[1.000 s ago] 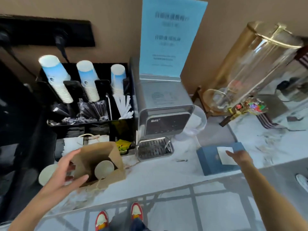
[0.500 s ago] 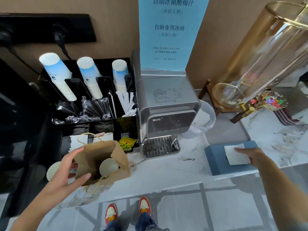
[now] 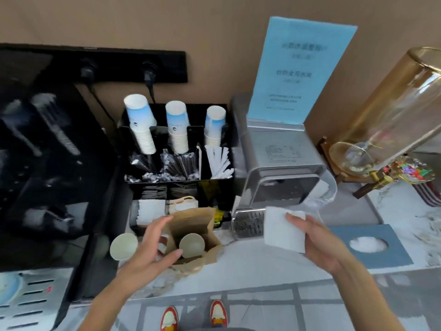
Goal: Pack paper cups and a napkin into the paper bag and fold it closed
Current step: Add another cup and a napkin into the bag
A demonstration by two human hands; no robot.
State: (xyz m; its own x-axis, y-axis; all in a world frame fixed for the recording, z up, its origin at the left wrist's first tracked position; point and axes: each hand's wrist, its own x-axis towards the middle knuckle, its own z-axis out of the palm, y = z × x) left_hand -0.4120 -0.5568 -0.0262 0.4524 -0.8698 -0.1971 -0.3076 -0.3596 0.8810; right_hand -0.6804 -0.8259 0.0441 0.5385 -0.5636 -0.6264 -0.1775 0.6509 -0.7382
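A brown paper bag (image 3: 191, 223) stands open on the marble counter with one paper cup (image 3: 192, 244) inside it. A second paper cup (image 3: 123, 246) stands on the counter just left of the bag. My left hand (image 3: 152, 249) rests on the bag's left side, thumb at its front rim and fingers spread. My right hand (image 3: 319, 244) holds a white napkin (image 3: 281, 229) in the air to the right of the bag, in front of the dispenser's drip tray.
A black organizer (image 3: 181, 163) with stacked cups, straws and stirrers stands behind the bag. A silver dispenser (image 3: 281, 168) is to the right, a blue tissue box (image 3: 372, 244) farther right, a glass drink dispenser (image 3: 391, 120) behind it. A black machine (image 3: 47, 163) fills the left.
My right hand has pulled a napkin out of the blue tissue box and carried it left toward the bag. My left hand has stayed on the bag.
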